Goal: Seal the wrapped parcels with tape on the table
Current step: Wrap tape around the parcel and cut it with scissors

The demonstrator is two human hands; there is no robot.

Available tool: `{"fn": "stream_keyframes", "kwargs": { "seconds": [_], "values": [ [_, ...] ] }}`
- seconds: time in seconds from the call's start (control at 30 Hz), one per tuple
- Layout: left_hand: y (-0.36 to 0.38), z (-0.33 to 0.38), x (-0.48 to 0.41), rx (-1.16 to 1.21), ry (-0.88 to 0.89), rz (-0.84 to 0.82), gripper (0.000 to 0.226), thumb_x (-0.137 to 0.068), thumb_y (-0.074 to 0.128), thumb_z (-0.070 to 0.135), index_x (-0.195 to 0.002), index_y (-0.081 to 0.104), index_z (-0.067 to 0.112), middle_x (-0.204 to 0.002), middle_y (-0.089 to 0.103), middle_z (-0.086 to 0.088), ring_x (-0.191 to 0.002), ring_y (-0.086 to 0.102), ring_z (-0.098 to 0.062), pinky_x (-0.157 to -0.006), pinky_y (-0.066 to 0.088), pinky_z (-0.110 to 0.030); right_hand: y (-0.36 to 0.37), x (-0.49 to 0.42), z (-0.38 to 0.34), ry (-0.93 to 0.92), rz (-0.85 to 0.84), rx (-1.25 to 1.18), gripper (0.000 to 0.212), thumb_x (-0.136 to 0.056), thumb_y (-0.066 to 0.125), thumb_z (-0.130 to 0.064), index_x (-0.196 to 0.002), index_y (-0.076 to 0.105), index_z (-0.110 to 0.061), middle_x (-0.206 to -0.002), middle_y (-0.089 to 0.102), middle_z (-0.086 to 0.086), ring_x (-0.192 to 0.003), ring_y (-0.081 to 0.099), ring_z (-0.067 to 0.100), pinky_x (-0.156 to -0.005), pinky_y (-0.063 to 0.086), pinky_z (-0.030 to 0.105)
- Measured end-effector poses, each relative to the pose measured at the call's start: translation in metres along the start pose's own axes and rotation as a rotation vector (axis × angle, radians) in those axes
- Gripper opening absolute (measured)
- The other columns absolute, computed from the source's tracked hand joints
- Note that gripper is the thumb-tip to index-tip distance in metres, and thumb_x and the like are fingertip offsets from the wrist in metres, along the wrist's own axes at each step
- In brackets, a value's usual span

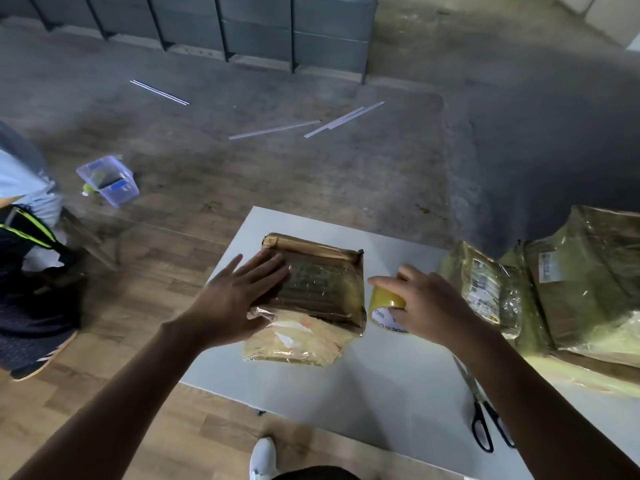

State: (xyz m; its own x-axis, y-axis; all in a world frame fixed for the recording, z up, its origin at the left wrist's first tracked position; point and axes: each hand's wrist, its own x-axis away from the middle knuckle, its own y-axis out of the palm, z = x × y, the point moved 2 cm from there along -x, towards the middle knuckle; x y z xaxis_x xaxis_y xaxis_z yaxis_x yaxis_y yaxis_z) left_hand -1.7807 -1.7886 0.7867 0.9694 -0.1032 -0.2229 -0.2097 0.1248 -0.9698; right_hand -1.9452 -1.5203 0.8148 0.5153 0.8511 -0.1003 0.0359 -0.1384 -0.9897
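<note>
A brown parcel (322, 285) wrapped in clear film lies in the middle of the white table (381, 393), partly on top of a paler wrapped parcel (298, 341). My left hand (235, 299) rests flat on the brown parcel's left side, fingers straight. Just right of the parcel, my right hand (426, 306) grips a roll of yellowish tape (384, 306) with its fingers curled over the top.
Black-handled scissors (485, 420) lie on the table at the right, partly under my right forearm. Two more film-wrapped parcels (491, 289) (588, 282) lie at the table's right end. A person sits on the floor at the left by a plastic tub (109, 180).
</note>
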Motion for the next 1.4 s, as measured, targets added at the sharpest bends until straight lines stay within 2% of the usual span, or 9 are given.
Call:
{"fn": "stream_keyframes", "kwargs": {
  "seconds": [0.13, 0.23, 0.3, 0.47, 0.6, 0.7, 0.87, 1.1, 1.4],
  "values": [
    [-0.016, 0.021, -0.009, -0.331, -0.094, -0.244, 0.103, -0.055, 0.079, 0.064, -0.132, 0.054, 0.001, -0.140, 0.049, -0.022, -0.135, 0.040, -0.039, -0.106, 0.035, -0.059, 0.007, -0.012, -0.022, -0.070, 0.037, 0.028, 0.058, -0.056, 0.086, -0.020, -0.112, 0.071, -0.028, -0.076, 0.057, 0.002, -0.045, 0.045, 0.017, -0.050, 0.039, 0.025],
    [0.000, 0.066, -0.020, -0.327, -0.131, -0.266, 0.103, -0.079, 0.069, 0.053, -0.147, 0.021, -0.008, -0.152, 0.022, -0.033, -0.142, 0.020, -0.047, -0.115, 0.020, -0.057, 0.015, -0.017, -0.031, -0.098, 0.116, 0.029, 0.060, -0.043, 0.091, -0.024, -0.100, 0.075, -0.028, -0.066, 0.055, -0.002, -0.047, 0.009, 0.003, -0.045, 0.033, 0.022],
    [0.013, 0.083, -0.028, -0.289, -0.224, -0.313, 0.095, -0.091, 0.057, 0.043, -0.148, 0.003, -0.010, -0.154, 0.003, -0.034, -0.145, 0.004, -0.046, -0.119, 0.009, -0.053, 0.017, -0.018, -0.032, -0.101, 0.126, 0.012, 0.059, -0.041, 0.092, -0.027, -0.098, 0.076, -0.028, -0.064, 0.053, -0.003, -0.047, 0.006, 0.004, -0.048, 0.029, 0.022],
    [0.025, 0.081, -0.035, -0.226, -0.266, -0.187, 0.087, -0.072, 0.079, 0.029, -0.143, 0.040, -0.003, -0.141, 0.042, -0.032, -0.131, 0.041, -0.046, -0.108, 0.034, -0.052, 0.020, -0.016, -0.026, -0.055, 0.083, -0.034, 0.055, -0.054, 0.087, -0.026, -0.108, 0.073, -0.026, -0.070, 0.053, -0.001, -0.050, 0.002, 0.001, -0.051, 0.029, 0.023],
    [0.027, 0.079, -0.032, -0.180, -0.162, -0.076, 0.082, -0.062, 0.079, 0.010, -0.137, 0.048, -0.002, -0.138, 0.050, -0.026, -0.128, 0.047, -0.045, -0.103, 0.040, -0.053, 0.021, -0.009, -0.019, -0.036, 0.067, -0.151, 0.055, -0.066, 0.077, -0.018, -0.119, 0.067, -0.025, -0.077, 0.052, 0.001, -0.047, 0.028, 0.013, -0.057, 0.032, 0.025],
    [0.032, 0.078, -0.029, -0.157, -0.072, -0.022, 0.082, -0.066, 0.079, 0.009, -0.141, 0.046, 0.006, -0.142, 0.047, -0.023, -0.131, 0.043, -0.045, -0.104, 0.040, -0.055, 0.028, 0.003, -0.010, 0.009, 0.062, -0.281, 0.062, -0.069, 0.071, -0.017, -0.129, 0.058, -0.030, -0.086, 0.051, -0.002, -0.062, 0.053, 0.022, -0.058, 0.040, 0.026],
    [0.036, 0.079, -0.031, -0.168, -0.017, -0.069, 0.091, -0.068, 0.075, 0.018, -0.147, 0.032, 0.031, -0.149, 0.035, -0.025, -0.132, 0.037, -0.052, -0.104, 0.037, -0.060, 0.052, 0.023, -0.006, 0.020, 0.032, -0.483, 0.062, -0.075, 0.059, -0.012, -0.132, 0.050, -0.033, -0.098, 0.044, -0.007, -0.087, 0.052, 0.011, -0.069, 0.043, 0.012],
    [0.039, 0.082, -0.023, -0.108, -0.015, -0.080, 0.083, -0.079, 0.069, 0.015, -0.149, 0.030, 0.032, -0.152, 0.028, -0.028, -0.136, 0.027, -0.054, -0.105, 0.034, -0.063, 0.057, 0.035, 0.002, -0.066, -0.011, -0.265, 0.071, -0.074, 0.066, -0.016, -0.138, 0.040, -0.035, -0.090, 0.049, 0.003, -0.062, 0.053, 0.019, -0.050, 0.043, 0.024],
    [0.040, 0.090, -0.018, -0.119, 0.006, 0.024, 0.081, -0.074, 0.072, 0.008, -0.146, 0.040, 0.028, -0.147, 0.037, -0.027, -0.133, 0.032, -0.055, -0.103, 0.036, -0.063, 0.077, 0.040, 0.004, 0.033, -0.022, -0.423, 0.063, -0.081, 0.062, -0.013, -0.134, 0.041, -0.039, -0.105, 0.053, -0.003, -0.085, 0.060, 0.019, -0.071, 0.042, 0.021]
  ]
}}
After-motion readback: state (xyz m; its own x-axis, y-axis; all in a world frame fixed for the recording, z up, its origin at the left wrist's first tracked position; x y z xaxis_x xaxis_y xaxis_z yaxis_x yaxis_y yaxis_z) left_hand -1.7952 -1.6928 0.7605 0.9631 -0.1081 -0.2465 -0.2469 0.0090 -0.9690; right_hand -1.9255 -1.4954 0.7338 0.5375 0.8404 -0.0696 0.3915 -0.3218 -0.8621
